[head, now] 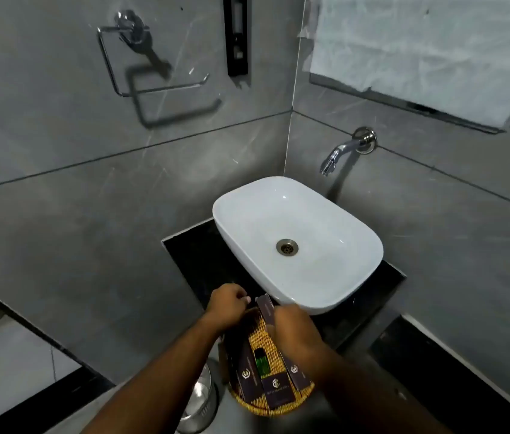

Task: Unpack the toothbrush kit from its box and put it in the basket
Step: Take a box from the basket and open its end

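A long dark brown toothbrush kit box (265, 308) is held upright over the round yellow woven basket (270, 341) at the counter's front edge. My right hand (294, 328) grips the box's lower part. My left hand (228, 305) is closed at the box's upper end, fingertips touching its top; whether the flap is open is hidden. Several other dark branded boxes (275, 388) and a small green bottle (261, 361) lie in the basket.
A white basin (325, 277) sits on the black counter (191, 255) just behind the basket. A chrome tap (338, 153) projects from the right wall. A steel bin (198, 402) stands below left. A towel ring hangs on the left wall.
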`<action>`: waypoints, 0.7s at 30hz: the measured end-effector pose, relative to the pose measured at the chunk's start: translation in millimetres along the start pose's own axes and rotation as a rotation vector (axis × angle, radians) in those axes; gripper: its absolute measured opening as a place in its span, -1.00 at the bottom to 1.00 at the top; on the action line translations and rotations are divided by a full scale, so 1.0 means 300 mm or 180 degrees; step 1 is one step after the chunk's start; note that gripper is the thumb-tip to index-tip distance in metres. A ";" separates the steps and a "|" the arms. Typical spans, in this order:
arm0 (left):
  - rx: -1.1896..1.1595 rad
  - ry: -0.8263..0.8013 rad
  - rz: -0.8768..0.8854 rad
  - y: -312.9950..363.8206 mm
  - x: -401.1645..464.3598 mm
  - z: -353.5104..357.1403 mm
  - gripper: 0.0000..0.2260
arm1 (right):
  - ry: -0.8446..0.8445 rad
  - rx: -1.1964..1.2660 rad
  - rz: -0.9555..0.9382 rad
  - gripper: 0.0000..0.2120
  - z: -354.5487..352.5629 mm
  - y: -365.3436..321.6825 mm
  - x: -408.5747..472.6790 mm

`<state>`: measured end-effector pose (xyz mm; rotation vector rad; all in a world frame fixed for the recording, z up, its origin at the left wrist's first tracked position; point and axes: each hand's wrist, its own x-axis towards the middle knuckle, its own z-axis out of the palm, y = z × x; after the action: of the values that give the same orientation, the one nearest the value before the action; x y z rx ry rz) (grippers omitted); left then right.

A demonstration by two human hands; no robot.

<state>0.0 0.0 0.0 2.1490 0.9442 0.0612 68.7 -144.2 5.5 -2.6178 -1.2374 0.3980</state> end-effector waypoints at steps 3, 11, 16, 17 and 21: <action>-0.0269 -0.0041 -0.0164 -0.012 0.002 0.021 -0.87 | -0.0199 -0.0106 0.0175 -0.81 0.045 0.030 -0.009; -0.0443 0.0069 -0.0328 -0.023 0.002 0.048 -0.87 | -0.0323 0.0071 0.0453 -0.70 0.109 0.064 -0.005; -0.1068 0.0470 -0.0321 0.005 -0.004 0.006 -0.79 | -0.0005 0.0207 0.0130 -0.70 0.060 0.035 -0.011; -0.1264 0.0507 -0.0341 0.012 -0.005 -0.008 -0.78 | 0.0102 0.0253 0.0036 -0.71 0.049 0.029 -0.018; -0.1765 0.0408 -0.0331 0.039 -0.003 -0.080 -0.88 | 0.0383 0.0508 -0.0212 -0.70 0.010 0.003 -0.036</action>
<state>-1.4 9.6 24.8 1.5971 0.9742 0.3696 61.8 -153.1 4.0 -2.4222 -1.1980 0.3088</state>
